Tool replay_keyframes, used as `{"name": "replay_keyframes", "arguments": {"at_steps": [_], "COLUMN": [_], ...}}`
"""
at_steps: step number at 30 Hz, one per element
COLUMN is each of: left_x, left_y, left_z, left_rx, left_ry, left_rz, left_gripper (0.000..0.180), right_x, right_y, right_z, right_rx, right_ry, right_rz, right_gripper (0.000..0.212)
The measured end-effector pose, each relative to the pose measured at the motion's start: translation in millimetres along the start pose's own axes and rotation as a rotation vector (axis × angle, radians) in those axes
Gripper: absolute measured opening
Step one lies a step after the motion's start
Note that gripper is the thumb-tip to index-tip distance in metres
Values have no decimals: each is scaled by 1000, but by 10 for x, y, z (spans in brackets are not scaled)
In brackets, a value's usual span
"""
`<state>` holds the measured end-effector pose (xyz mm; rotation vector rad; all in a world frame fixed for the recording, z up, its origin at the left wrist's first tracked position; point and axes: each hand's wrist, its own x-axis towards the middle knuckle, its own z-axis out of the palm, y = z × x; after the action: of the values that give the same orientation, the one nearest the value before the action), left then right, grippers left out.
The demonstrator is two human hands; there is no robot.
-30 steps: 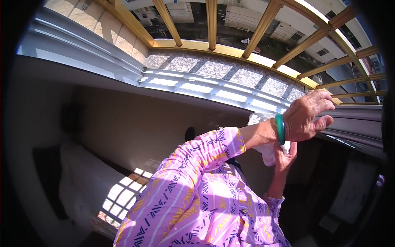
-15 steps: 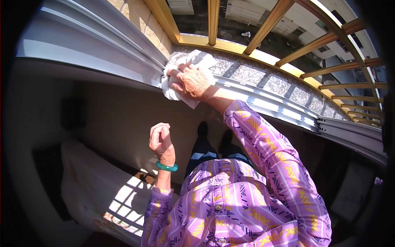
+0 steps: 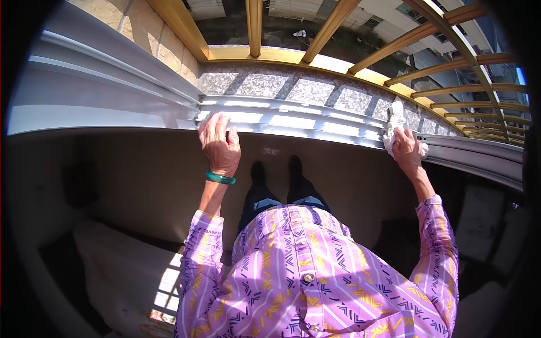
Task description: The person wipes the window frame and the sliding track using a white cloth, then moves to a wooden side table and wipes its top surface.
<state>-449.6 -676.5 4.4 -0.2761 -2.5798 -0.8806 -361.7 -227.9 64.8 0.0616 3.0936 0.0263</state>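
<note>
At the right end of the white window track [image 3: 293,121], my right hand [image 3: 407,151] grips a crumpled white cloth [image 3: 397,121]. Part of the cloth lies over the track beside the sliding frame, and part reaches onto the speckled stone sill [image 3: 315,89]. My left hand [image 3: 220,143] is at the left end of the track, its fingertips at the inner edge. Those fingers are stretched out and hold nothing. A green bangle [image 3: 220,178] circles my left wrist.
Yellow metal bars [image 3: 332,31] fence the far side of the sill, with a yard below. Grey-white window frames [image 3: 107,84] border the left, and another frame [image 3: 479,155] the right. Behind me on the left is a pale covered surface [image 3: 124,281] with sunlit patches.
My right hand has swept the cloth from the left end of the track to the right end. My left hand has risen to the track edge and its curled fingers have straightened.
</note>
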Motion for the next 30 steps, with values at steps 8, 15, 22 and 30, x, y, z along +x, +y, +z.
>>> {"name": "replay_keyframes", "arguments": {"at_steps": [8,15,22,30], "left_x": [-61,-209,-76,48], "left_y": [-71,167,292,86], "left_z": [-110,-307,-227,219], "left_rx": [-39,-257,-182,151], "left_ry": [-85,266,115,-77], "left_rz": [-42,-224,-155,24], "left_gripper": [17,20,12,27], "right_x": [866,1346,694,465], "right_y": [-2009,-3217,-1436,-211], "right_z": [85,139,156,-322], "right_rx": [346,679,492,840], "right_ry": [89,65,71,-178], "right_rz": [-546,-754,-414,309], "right_gripper": [15,34,36,28]}}
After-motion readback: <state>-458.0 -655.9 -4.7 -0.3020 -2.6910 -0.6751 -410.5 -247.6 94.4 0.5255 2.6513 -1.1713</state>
